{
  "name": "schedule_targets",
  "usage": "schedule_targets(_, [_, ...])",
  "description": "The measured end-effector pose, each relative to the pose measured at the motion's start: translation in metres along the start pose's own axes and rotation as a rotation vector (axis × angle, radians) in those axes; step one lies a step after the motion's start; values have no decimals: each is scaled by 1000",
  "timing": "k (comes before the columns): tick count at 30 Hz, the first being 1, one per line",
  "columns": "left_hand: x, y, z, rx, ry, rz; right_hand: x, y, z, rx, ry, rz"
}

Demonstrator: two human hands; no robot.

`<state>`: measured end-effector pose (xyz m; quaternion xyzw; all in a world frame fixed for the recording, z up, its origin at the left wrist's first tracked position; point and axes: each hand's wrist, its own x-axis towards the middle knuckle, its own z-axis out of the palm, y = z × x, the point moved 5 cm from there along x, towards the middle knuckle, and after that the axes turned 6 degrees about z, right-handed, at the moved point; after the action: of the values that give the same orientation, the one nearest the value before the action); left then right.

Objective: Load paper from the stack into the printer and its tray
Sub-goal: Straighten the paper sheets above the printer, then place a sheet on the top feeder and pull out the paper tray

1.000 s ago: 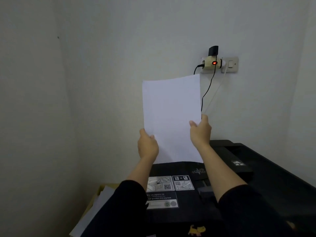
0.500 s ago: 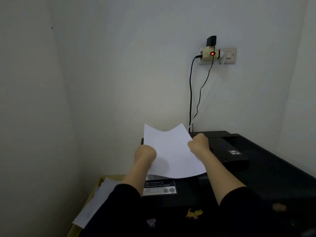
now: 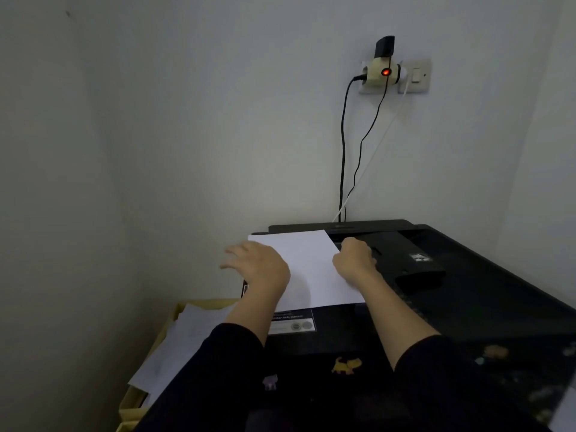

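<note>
On top of the printer (image 3: 467, 294), the sheet of paper (image 3: 311, 269) now lies almost flat. A second ago it was held up high in front of the wall, and then it came down bent. Its far edge now reaches the back of the printer. The left hand (image 3: 257, 269) has loosened, and its fingers are spread open over the sheet's left edge. The right hand (image 3: 355, 260) sits at the right edge with its fingers curled, but I cannot tell if it pinches the paper. I think the sheet is ready to slide in. The stack (image 3: 177, 344) lies left of the printer, so more loading is left.
</note>
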<state>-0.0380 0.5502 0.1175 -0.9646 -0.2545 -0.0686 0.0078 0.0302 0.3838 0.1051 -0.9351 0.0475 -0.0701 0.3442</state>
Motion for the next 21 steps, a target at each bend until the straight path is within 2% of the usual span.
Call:
schedule_targets(4, [-14,19,-17,-259,271,117,-13,1,-19,7,71,-60])
schedule_targets(7, [-35,43,-27,-369,374,285,-25,11,-34,38,141,-108])
schedule_targets(10, [-64,68,-28,-510,457,432,-43,26,-50,75,223,-154])
schedule_targets(14, [-113,89,-14,-691,519,522,-68,57,-68,140,306,-193])
schedule_targets(17, [-151,102,7,-718,540,559,-86,85,-75,171,398,-205])
schedule_targets(21, [-202,110,48,-691,600,572,-124,121,-72,132,639,-272])
